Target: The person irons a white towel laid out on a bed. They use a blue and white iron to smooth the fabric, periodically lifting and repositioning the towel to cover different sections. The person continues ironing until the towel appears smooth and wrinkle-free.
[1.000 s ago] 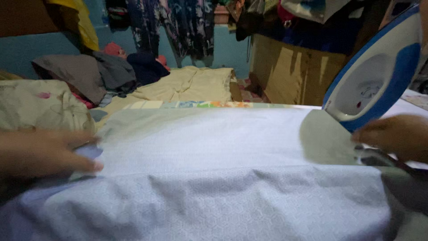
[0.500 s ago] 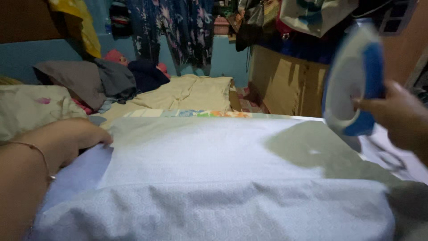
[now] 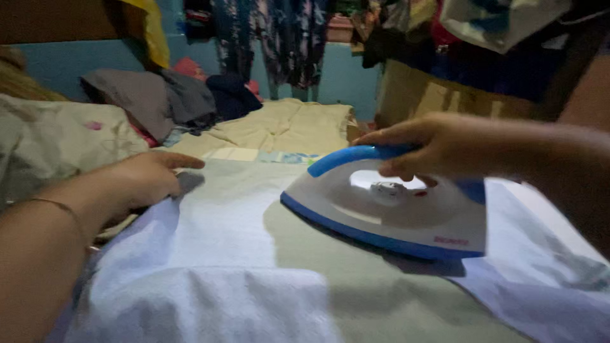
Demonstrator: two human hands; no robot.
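Iron point(image 3: 387, 213) handle hidden under fingers; cloth point(image 3: 216, 286) perhaps cut off below.

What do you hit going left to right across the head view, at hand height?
Left hand pressing the pale blue cloth → white-and-blue iron flat on the cloth → right hand closed on the iron's blue handle.
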